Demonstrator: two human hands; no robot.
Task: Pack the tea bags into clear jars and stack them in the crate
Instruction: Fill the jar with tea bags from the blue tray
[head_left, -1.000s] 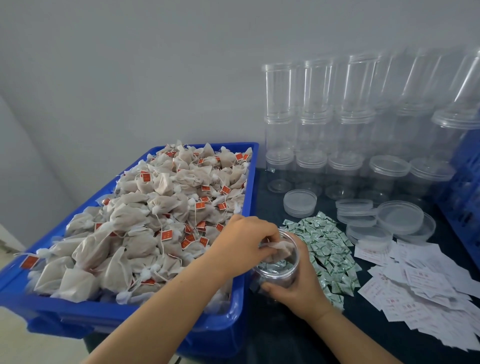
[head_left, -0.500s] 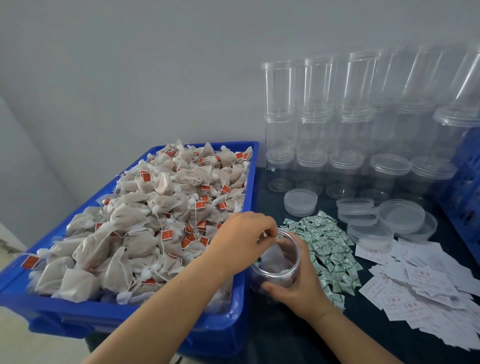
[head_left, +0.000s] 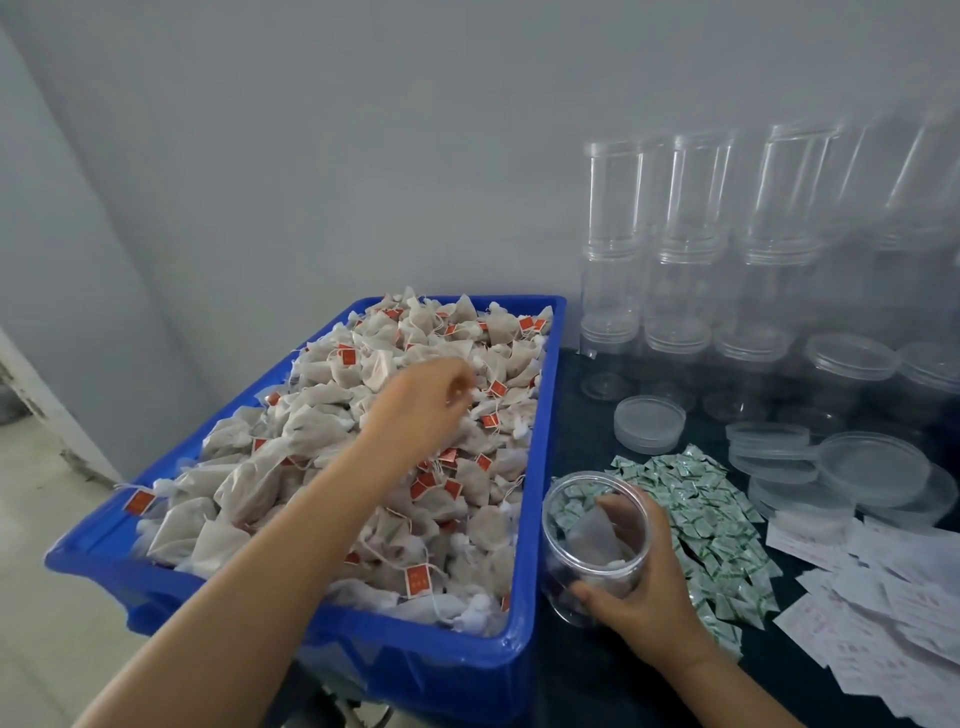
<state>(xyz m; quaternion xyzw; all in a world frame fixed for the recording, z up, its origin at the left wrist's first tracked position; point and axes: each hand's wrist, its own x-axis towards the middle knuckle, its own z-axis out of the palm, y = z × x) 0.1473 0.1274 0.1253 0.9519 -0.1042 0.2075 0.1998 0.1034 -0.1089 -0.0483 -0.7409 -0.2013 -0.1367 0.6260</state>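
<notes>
Tea bags (head_left: 332, 467) lie beneath left-hand fingers (head_left: 457, 387), touching.

A crate (head_left: 524, 660) heaped with tea bags (head_left: 322, 447) sits at left on a table (head_left: 587, 691), a left hand (head_left: 421, 410) over the heap. Just right of the crate, a right hand (head_left: 649, 597) grips a jar (head_left: 595, 545) with tea bags inside. Sachets (head_left: 711, 525) lie beside it, lids (head_left: 649, 423) and stacked jars (head_left: 691, 249) behind, paper slips (head_left: 893, 644) at far right.

Single head view, looking forward and down, close over blue crate (head_left: 535, 467) and table (head_left: 587, 431).
</notes>
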